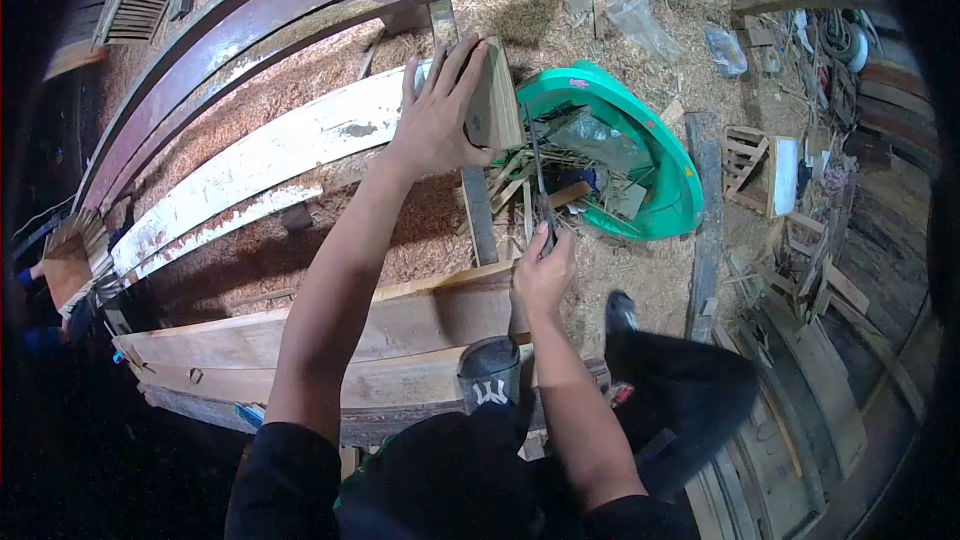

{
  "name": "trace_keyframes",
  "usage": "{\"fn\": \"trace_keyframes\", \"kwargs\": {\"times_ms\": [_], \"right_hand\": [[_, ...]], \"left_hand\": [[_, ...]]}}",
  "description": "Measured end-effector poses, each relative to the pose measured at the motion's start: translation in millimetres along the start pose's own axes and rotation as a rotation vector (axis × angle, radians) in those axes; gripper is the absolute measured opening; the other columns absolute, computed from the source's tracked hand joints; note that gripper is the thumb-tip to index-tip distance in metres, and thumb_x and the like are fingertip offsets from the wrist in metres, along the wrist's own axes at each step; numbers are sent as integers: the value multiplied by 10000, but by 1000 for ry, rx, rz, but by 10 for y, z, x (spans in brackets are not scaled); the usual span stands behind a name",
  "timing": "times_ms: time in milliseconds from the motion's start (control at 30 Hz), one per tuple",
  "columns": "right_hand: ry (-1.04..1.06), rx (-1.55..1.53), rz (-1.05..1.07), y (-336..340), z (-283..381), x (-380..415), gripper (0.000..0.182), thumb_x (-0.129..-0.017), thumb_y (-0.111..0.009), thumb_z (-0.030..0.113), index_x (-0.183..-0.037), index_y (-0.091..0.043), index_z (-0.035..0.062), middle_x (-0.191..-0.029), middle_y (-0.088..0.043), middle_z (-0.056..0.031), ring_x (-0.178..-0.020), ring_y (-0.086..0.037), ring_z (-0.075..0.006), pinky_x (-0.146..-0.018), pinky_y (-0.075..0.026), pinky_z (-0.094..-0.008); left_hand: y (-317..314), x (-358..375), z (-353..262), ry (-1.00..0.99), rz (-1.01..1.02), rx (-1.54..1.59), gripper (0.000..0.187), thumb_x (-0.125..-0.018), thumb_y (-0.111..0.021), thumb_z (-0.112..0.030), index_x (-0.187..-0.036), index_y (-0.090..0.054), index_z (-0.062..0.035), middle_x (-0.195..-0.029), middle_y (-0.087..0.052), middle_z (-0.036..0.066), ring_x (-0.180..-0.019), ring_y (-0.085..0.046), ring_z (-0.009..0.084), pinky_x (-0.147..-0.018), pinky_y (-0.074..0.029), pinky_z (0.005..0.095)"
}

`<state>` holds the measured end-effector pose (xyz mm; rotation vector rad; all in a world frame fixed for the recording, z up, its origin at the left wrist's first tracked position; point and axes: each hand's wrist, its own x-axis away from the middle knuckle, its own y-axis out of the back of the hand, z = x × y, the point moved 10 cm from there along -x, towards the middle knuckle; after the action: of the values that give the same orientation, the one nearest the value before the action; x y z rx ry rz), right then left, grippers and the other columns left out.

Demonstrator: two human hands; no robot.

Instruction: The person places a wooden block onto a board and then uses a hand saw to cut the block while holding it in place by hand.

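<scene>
Above the sawdust, left hand grips a wood block just left of a green tub; nearer, right hand clasps a thin blade pointing far toward the block.

bright centre, dark fisheye-warped edges, slightly soft.

1. There is a single view, from a camera worn on the person's head.
2. It faces forward and steeply down, over both forearms to the sawdust-strewn workshop floor.
3. The arms and knees lie close under the lens; the curved, paint-flaked wooden planks and the green plastic basin lie farther off.
4. A wide fisheye lens bends straight edges, and black corners ring the picture.
</scene>
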<state>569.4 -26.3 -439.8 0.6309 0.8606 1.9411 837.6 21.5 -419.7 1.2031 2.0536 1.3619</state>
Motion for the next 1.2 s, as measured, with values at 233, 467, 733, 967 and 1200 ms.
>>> {"fn": "trace_keyframes", "kwargs": {"times_ms": [233, 467, 733, 967, 1200], "right_hand": [[-21, 6, 32, -15, -79, -16, 224, -996, -608, 212, -940, -570, -2, -791, -650, -247, -713, -634, -473, -648, -474, -551], [-42, -64, -5, -75, -249, 6, 238, -988, -625, 236, -953, -580, 5, -791, -653, -235, -707, -641, -458, -643, -481, -538], [-119, -255, 70, -81, -276, -1, 240, -991, -631, 221, -986, -568, -10, -751, -619, -199, -676, -616, -393, -651, -476, -475], [-68, -308, 116, -109, -310, 26, 219, -994, -625, 189, -1028, -551, -15, -756, -605, -164, -664, -591, -285, -659, -470, -420], [-189, -363, 111, -55, -386, -11, 219, -984, -637, 181, -1024, -545, -13, -766, -593, -164, -676, -582, -286, -663, -468, -424]], "left_hand": [[-57, -16, 7, -97, -85, -44, 1283, -717, -821, -650, -1658, -77, -194, -1714, -114, 95, -1578, -104, 367, -1249, -41, 619], [-21, -85, 142, 54, -330, 73, 457, -1095, -374, -414, -1472, -422, -160, -1599, -356, 154, -1473, -373, 346, -1217, -114, 595], [22, -250, 293, 346, -498, 81, 442, -1070, -448, -388, -1343, -480, -42, -1291, -598, 163, -1274, -533, 309, -1086, -284, 488], [69, -249, 318, 354, -600, -22, 424, -1059, -434, -397, -1155, -592, -15, -1046, -651, 169, -1102, -596, 342, -1054, -298, 479], [104, -376, 479, 459, -427, 46, 422, -1040, -501, -436, -991, -681, -57, -1001, -682, 116, -1050, -612, 313, -1002, -343, 468]]}}
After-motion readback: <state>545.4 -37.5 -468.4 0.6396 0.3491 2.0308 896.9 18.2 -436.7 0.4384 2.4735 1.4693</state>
